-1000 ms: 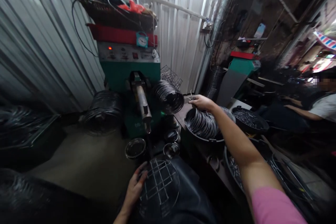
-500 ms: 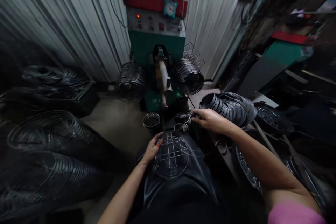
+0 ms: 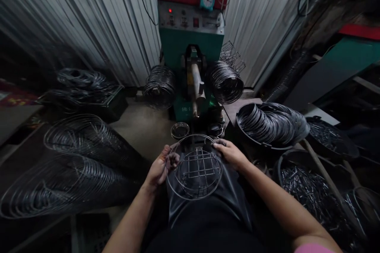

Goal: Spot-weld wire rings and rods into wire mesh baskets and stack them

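A round wire basket (image 3: 198, 170) with a grid bottom rests on my lap, which is covered by a black apron. A large wire ring (image 3: 178, 187) lies around the basket. My left hand (image 3: 158, 168) grips the ring and basket at their left edge. My right hand (image 3: 230, 152) holds the ring at the upper right. A black tub (image 3: 255, 147) full of stacked wire rings (image 3: 271, 121) stands just right of my right hand.
A green and red machine (image 3: 190, 43) with a protruding arm (image 3: 196, 87) stands ahead, wire coils (image 3: 160, 86) on both sides. Large wire coils (image 3: 77, 154) lie on the floor at left. Tubs of small metal pieces (image 3: 305, 184) sit at right. Small bowls (image 3: 179, 129) stand before the machine.
My right hand left the tub of rings and brought a wire ring over to the basket on my lap. The view swung left and down.
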The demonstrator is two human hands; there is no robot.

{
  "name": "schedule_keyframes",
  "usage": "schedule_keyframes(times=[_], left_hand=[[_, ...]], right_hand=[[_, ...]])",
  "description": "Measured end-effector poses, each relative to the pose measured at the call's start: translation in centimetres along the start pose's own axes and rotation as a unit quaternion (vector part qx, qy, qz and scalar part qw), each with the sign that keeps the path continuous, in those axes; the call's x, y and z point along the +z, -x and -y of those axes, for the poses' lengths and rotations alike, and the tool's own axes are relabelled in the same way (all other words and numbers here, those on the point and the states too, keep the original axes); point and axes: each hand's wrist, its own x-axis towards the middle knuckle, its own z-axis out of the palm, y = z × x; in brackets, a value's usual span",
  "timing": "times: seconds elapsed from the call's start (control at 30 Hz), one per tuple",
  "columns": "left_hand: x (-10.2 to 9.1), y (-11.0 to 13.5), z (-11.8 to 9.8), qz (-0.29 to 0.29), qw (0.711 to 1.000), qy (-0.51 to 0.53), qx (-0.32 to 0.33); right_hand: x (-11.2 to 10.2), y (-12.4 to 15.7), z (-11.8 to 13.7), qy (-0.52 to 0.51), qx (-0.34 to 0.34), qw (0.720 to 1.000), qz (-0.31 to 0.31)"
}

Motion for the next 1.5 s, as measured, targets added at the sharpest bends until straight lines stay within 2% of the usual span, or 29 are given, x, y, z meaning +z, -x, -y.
schedule_keyframes(times=[0.1,0.2,0.3,0.4,0.57,0.67,0.77,0.87,0.97,1.07,1.23,1.4,1.5], left_hand=[[-1.2,-0.7,1.4,-0.079,0.993,-0.065,-0.057],[-1.9,-1.8,3.6,-0.108,0.988,-0.074,-0.084],[-1.9,-2.6,5.0,-0.115,0.987,-0.073,-0.086],[-1.7,-2.8,5.4,-0.12,0.984,-0.094,-0.091],[-1.8,-2.6,5.6,-0.117,0.983,-0.075,-0.117],[-2.2,-2.7,5.9,-0.119,0.981,-0.073,-0.137],[-2.5,-2.9,6.4,-0.125,0.977,-0.084,-0.149],[-2.7,-3.3,6.9,-0.127,0.975,-0.116,-0.14],[-3.0,-3.6,7.4,-0.112,0.974,-0.141,-0.139],[-3.4,-3.6,7.8,-0.097,0.974,-0.158,-0.134],[-3.9,-2.5,8.1,-0.041,0.979,-0.175,-0.096],[-3.9,-2.1,7.8,-0.023,0.964,-0.246,-0.098],[-4.0,-2.4,7.6,-0.018,0.95,-0.291,-0.108]], right_hand=[[0.2,-1.7,-4.4,-0.035,0.073,0.996,-0.027],[0.2,-2.5,-7.1,0.0,0.058,0.996,-0.072],[-0.3,-3.0,-8.2,0.05,-0.019,0.993,-0.108],[-1.1,-3.3,-8.8,0.105,-0.075,0.984,-0.122],[-1.9,-3.5,-10.1,0.177,-0.06,0.973,-0.136],[-2.2,-3.6,-10.6,0.118,-0.015,0.986,-0.115],[-2.4,-3.7,-11.0,0.022,0.065,0.994,-0.081],[-2.7,-3.6,-11.9,-0.071,0.131,0.988,-0.049],[-2.7,-3.4,-13.0,-0.148,0.149,0.977,-0.047],[-2.5,-3.3,-13.9,-0.169,0.138,0.974,-0.064],[-2.4,-3.2,-14.9,-0.124,0.12,0.982,-0.081],[-2.1,-3.2,-16.0,-0.066,0.008,0.992,-0.111],[-2.2,-3.5,-16.4,-0.023,-0.029,0.993,-0.111]])
